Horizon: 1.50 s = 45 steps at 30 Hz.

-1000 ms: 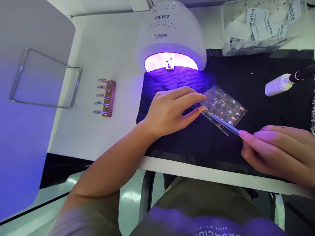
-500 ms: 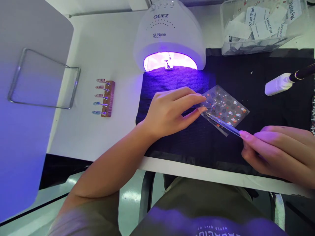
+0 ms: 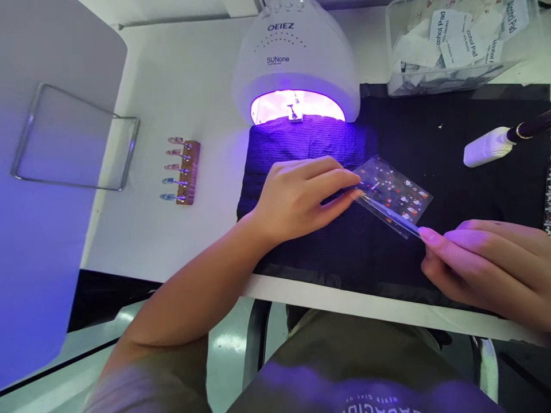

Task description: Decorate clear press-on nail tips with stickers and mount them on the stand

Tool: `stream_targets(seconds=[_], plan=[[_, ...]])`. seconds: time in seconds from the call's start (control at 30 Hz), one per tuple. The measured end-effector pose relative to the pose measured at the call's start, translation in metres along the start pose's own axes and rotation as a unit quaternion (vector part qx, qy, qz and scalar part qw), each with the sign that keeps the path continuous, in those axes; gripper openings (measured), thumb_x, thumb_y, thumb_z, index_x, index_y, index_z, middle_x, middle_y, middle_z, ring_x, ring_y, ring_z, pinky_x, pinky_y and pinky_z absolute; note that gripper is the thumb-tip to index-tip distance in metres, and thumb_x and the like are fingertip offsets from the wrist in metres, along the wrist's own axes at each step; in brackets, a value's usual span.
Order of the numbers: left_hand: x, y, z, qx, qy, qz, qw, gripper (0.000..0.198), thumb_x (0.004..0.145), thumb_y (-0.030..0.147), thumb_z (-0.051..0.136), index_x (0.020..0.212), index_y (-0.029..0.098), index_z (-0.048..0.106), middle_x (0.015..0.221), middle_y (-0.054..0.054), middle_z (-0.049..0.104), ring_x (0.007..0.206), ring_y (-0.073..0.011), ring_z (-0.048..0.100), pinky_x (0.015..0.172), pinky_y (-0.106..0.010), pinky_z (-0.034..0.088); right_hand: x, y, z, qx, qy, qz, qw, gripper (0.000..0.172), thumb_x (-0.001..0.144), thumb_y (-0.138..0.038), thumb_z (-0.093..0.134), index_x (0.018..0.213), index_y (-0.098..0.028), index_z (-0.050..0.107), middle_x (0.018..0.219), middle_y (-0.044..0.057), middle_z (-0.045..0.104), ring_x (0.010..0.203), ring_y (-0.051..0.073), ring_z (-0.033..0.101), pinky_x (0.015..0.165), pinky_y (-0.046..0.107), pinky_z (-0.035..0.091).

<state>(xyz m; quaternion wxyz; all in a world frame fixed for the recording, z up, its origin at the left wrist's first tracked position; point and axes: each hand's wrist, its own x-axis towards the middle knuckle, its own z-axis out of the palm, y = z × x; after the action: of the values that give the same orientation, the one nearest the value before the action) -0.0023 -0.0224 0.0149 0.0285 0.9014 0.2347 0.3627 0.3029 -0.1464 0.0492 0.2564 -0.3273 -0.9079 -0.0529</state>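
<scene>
My left hand [image 3: 301, 192] pinches the left corner of a clear nail sticker sheet [image 3: 398, 186] printed with small red and white figures. Tweezers [image 3: 396, 217] are held in my right hand [image 3: 486, 264], closed around their rear end. Their tips reach to the sheet's left corner, close by my left fingertips; whether they grip anything there I cannot tell. The sheet is tilted above a black mat [image 3: 318, 258]. Behind my left hand stands a white nail lamp [image 3: 297, 63], lit purple inside, with a small nail stand [image 3: 295, 112] in its opening.
To the left, a wooden block [image 3: 189, 172] carries several painted nail tips. A clear bin [image 3: 434, 86] of alcohol pads stands at the back right. A white bottle-like object [image 3: 486, 148] with a dark handle lies on the mat's right. A metal frame [image 3: 77, 182] is at far left.
The sticker sheet has tilted and swung slightly down in my left fingers, and its grey blotches no longer show. Both hands have stayed nearly in place.
</scene>
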Motion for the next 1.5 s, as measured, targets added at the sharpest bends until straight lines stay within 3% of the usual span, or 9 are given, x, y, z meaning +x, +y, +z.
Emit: stream_targets(seconds=[0.23, 0.4, 0.7, 1.0, 1.5], plan=[[-0.0011, -0.0018, -0.0007, -0.005, -0.01, -0.007, 1.0, 0.009, 0.112, 0.032, 0.079, 0.12, 0.027, 0.081, 0.109, 0.003, 0.089, 0.087, -0.0129, 0.087, 0.071, -0.025, 0.063, -0.0014, -0.0015, 0.0029, 0.003, -0.009, 0.009, 1.0, 0.036, 0.096, -0.006, 0.083, 0.13, -0.015, 0.074, 0.085, 0.001, 0.072, 0.068, 0.02, 0.067, 0.06, 0.041, 0.067], [-0.0007, -0.0025, -0.0005, -0.017, 0.006, -0.003, 1.0, 0.008, 0.111, 0.028, 0.08, 0.119, 0.026, 0.08, 0.109, 0.003, 0.09, 0.089, -0.0132, 0.088, 0.072, -0.024, 0.064, -0.0007, -0.0019, -0.0003, -0.002, -0.005, 0.012, 1.0, 0.03, 0.1, -0.007, 0.082, 0.127, -0.019, 0.073, 0.085, 0.0, 0.073, 0.07, 0.02, 0.069, 0.064, 0.039, 0.068], [-0.0004, -0.0033, -0.0008, -0.015, 0.003, -0.005, 1.0, 0.01, 0.11, 0.031, 0.081, 0.118, 0.025, 0.08, 0.112, 0.002, 0.091, 0.093, -0.0145, 0.089, 0.075, -0.024, 0.067, 0.0001, -0.0028, 0.0004, -0.001, -0.005, 0.012, 1.0, 0.025, 0.103, -0.006, 0.08, 0.125, -0.017, 0.073, 0.085, 0.001, 0.072, 0.073, 0.019, 0.068, 0.066, 0.038, 0.068], [-0.0013, -0.0051, -0.0025, -0.057, -0.01, 0.008, 0.998, 0.023, 0.106, 0.033, 0.088, 0.125, 0.022, 0.079, 0.121, -0.002, 0.091, 0.106, -0.0173, 0.091, 0.088, -0.023, 0.071, 0.0007, -0.005, -0.0029, -0.008, -0.01, 0.012, 1.0, 0.028, 0.103, -0.007, 0.08, 0.129, -0.014, 0.072, 0.086, 0.002, 0.073, 0.074, 0.02, 0.069, 0.069, 0.039, 0.068], [-0.0003, -0.008, -0.0032, -0.044, 0.002, 0.021, 0.999, 0.023, 0.106, 0.032, 0.089, 0.123, 0.02, 0.079, 0.119, -0.002, 0.091, 0.103, -0.0169, 0.091, 0.086, -0.021, 0.071, 0.0011, -0.0069, -0.0024, -0.006, -0.012, 0.013, 1.0, 0.027, 0.103, -0.005, 0.08, 0.127, -0.013, 0.072, 0.085, 0.003, 0.072, 0.075, 0.02, 0.066, 0.068, 0.04, 0.066]])
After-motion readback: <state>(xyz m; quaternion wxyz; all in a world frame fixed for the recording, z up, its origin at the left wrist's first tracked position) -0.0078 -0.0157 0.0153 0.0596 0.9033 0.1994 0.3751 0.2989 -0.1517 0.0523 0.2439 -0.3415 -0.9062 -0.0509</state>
